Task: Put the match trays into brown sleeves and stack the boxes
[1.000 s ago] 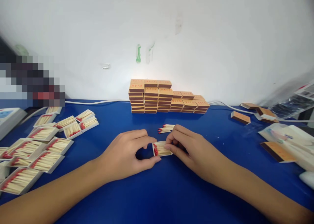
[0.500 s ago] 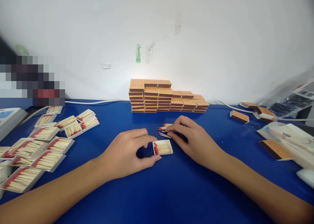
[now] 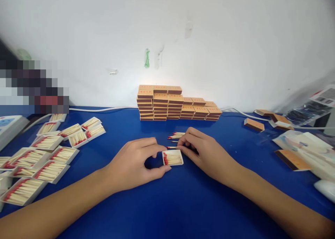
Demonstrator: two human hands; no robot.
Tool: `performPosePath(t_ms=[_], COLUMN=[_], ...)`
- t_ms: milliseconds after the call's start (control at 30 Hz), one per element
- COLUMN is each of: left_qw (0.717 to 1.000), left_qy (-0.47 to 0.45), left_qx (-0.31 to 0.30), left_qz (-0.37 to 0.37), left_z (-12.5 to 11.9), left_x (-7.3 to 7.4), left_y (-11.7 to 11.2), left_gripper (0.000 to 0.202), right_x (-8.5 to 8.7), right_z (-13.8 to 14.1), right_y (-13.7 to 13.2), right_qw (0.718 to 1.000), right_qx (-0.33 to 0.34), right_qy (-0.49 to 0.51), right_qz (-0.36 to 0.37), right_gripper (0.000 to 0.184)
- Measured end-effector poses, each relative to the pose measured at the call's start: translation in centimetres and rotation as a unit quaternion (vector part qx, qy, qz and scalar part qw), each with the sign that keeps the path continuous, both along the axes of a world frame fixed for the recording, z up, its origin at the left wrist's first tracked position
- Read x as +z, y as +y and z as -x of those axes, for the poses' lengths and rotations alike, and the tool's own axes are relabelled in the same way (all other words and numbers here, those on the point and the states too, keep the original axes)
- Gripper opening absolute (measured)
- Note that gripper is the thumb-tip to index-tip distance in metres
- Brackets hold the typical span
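A white matchbox tray (image 3: 173,158) of red-tipped matches rests on the blue table in front of me. My left hand (image 3: 140,162) grips its left end, thumb at the near corner and index finger at the far one. Just behind the tray, my right hand (image 3: 202,150) pinches a single match (image 3: 171,147), its red head pointing left. A small pile of loose matches (image 3: 176,135) lies beyond, partly covered by the right fingers. The curled fingers of that hand are partly hidden.
Stacked matchboxes (image 3: 159,103) stand against the wall. Several filled trays (image 3: 52,171) spread over the left side. On the right lie loose matchbox sleeves (image 3: 253,125), another sleeve (image 3: 293,159) and plastic bags (image 3: 300,144). A white cable (image 3: 104,109) runs along the wall.
My right hand has drawn its fingers together and come slightly nearer the tray, with a match now between them. The left hand keeps its hold on the tray.
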State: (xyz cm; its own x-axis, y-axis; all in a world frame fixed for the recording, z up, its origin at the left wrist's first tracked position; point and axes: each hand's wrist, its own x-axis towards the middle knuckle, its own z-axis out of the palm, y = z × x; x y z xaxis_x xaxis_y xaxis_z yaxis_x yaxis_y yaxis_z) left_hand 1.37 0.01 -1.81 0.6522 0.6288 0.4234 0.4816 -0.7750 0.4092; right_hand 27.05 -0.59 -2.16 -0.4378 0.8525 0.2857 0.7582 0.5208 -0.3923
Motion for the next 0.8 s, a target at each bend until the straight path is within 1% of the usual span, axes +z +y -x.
performPosePath(t_ms=[133,233,333,467,567,633,700,800], left_qw=[1.000,1.000,1.000,1.000,1.000,1.000,1.000,1.000], left_qy=[-0.003,0.001,0.003,0.000,0.001,-0.001,-0.001,0.001], left_qx=[0.003,0.008,0.010,0.010,0.008,0.006,0.005,0.006], left_qz=[0.003,0.001,-0.002,-0.003,-0.002,0.001,0.004,0.005], left_z=[0.0,-0.1,-0.1,0.0,0.0,0.0,0.0,0.0], left_x=[0.0,0.0,0.0,0.0,0.0,0.1,0.1,0.1], left_y=[0.0,0.0,-0.1,0.0,0.0,0.0,0.0,0.0], left_gripper=[0.026,0.026,0.023,0.023,0.023,0.024,0.024,0.024], right_x=[0.2,0.8,1.5,1.3,1.1,1.2,1.4,1.2], right_z=[-0.3,-0.6,-0.5,0.5,0.9,0.7,0.3,-0.4], right_y=[0.2,0.2,-0.4,-1.7,-2.0,-1.6,-1.0,-0.1], right_qw=[0.999,0.997,0.995,0.994,0.995,0.997,0.997,0.998], right_qx=[-0.013,-0.016,-0.005,0.035,0.056,0.047,0.018,-0.012], right_qy=[-0.038,-0.029,-0.030,-0.059,-0.033,0.003,0.030,0.026], right_qz=[-0.029,-0.067,-0.094,-0.090,-0.077,-0.069,-0.066,-0.064], right_gripper=[0.014,0.011,0.010,0.015,0.009,0.008,0.010,0.012])
